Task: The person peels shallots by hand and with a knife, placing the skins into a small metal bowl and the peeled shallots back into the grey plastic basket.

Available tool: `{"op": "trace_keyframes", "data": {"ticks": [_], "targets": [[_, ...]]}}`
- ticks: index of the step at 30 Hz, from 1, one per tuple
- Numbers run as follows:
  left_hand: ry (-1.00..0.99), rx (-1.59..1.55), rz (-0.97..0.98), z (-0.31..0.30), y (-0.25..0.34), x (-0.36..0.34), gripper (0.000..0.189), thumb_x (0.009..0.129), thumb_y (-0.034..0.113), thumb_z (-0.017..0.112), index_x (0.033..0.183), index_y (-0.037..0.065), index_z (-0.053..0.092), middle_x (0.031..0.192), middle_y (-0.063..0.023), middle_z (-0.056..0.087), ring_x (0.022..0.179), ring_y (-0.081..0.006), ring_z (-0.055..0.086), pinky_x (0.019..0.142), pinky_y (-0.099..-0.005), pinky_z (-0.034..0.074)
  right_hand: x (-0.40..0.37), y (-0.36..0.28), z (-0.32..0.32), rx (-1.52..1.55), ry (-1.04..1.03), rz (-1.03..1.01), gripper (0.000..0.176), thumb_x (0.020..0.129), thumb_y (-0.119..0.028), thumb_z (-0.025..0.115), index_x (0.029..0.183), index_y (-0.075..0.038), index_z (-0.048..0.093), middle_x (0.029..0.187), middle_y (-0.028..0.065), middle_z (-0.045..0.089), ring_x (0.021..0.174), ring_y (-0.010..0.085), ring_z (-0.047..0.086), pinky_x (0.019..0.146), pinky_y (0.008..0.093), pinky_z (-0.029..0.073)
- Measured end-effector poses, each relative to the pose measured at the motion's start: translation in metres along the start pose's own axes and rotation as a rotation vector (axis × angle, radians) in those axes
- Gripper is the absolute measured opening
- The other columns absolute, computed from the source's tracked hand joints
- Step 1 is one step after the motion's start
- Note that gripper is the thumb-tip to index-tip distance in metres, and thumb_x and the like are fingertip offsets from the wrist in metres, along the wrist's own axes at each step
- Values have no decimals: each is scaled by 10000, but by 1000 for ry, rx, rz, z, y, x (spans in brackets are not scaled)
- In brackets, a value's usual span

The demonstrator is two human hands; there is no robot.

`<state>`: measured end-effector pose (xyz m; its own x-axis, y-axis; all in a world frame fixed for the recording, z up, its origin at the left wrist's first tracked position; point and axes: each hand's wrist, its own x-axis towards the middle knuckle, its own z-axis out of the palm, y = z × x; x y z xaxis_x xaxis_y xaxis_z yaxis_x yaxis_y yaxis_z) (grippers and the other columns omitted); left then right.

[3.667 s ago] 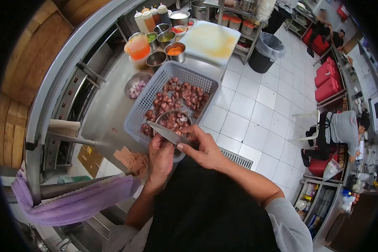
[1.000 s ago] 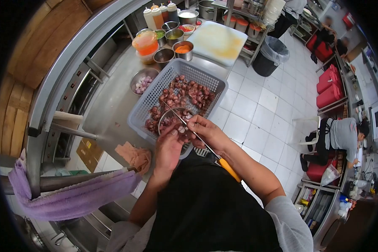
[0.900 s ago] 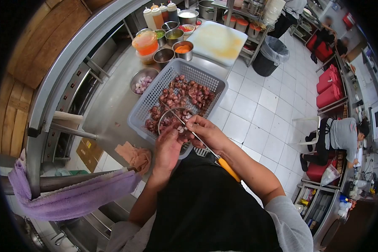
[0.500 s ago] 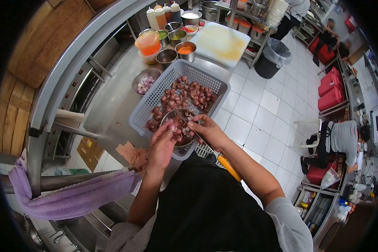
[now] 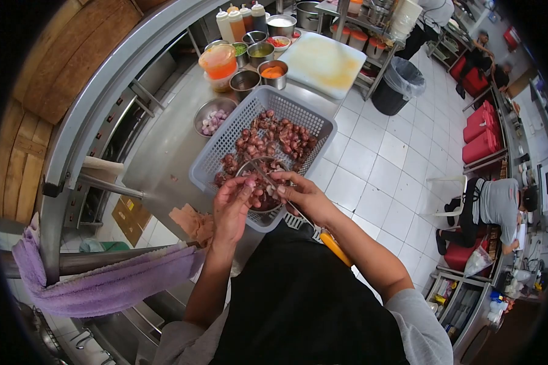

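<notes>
My left hand [image 5: 230, 204] pinches a small pinkish shallot [image 5: 249, 182] over a round metal bowl [image 5: 257, 160] at the basket's near end. Close on its right, my right hand [image 5: 304, 196] grips a knife [image 5: 337, 249] by its metal part; the blade tip points at the shallot and the orange handle hangs back beside the black apron. Reddish-brown unpeeled shallots [image 5: 280, 134] fill much of the grey perforated basket [image 5: 201, 159]. Peeled shallots lie in a steel bowl [image 5: 206, 109] left of the basket. My hands partly hide the metal bowl's contents.
Beyond the basket stand metal containers [image 5: 245, 82], an orange-filled tub [image 5: 218, 61], squeeze bottles [image 5: 236, 24] and a white cutting board [image 5: 323, 64]. A purple towel [image 5: 109, 283] hangs at left. A bin [image 5: 396, 88] and a seated person [image 5: 493, 204] are at right.
The blade has come nearer the shallot and tilted slightly. Both hands have shifted a little, and the whole view has moved slightly.
</notes>
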<state>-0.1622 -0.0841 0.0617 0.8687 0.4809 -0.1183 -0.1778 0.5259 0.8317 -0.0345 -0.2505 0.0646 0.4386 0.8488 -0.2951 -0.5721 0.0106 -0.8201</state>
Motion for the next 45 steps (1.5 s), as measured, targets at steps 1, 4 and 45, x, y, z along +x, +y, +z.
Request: {"op": "trace_keyframes", "data": {"ticks": [1, 4, 45], "targets": [[0, 0, 0, -1, 1, 0, 223, 971, 88, 619, 1186, 34, 592, 1150, -89, 656, 950, -186, 652, 745, -309, 528, -5, -3, 4, -61, -19, -32, 412, 985, -195, 640, 1369, -109, 517, 818, -9, 562, 666, 63, 501, 539, 203, 392], [-76, -210, -22, -3, 3, -1, 227, 985, 62, 587, 1204, 6, 569, 1191, -138, 651, 987, -217, 660, 766, -332, 551, -13, -8, 14, -162, -52, -78, 442, 977, -201, 652, 1393, -144, 512, 800, -22, 551, 656, 54, 490, 538, 213, 390], [-128, -77, 145, 13, 4, -9, 285, 929, 4, 658, 1210, -4, 607, 1151, -118, 670, 1061, -204, 647, 942, -362, 529, -30, -13, 36, -364, -88, -417, 417, 990, -125, 599, 1393, -107, 492, 726, -65, 461, 603, 21, 405, 533, 200, 296]]}}
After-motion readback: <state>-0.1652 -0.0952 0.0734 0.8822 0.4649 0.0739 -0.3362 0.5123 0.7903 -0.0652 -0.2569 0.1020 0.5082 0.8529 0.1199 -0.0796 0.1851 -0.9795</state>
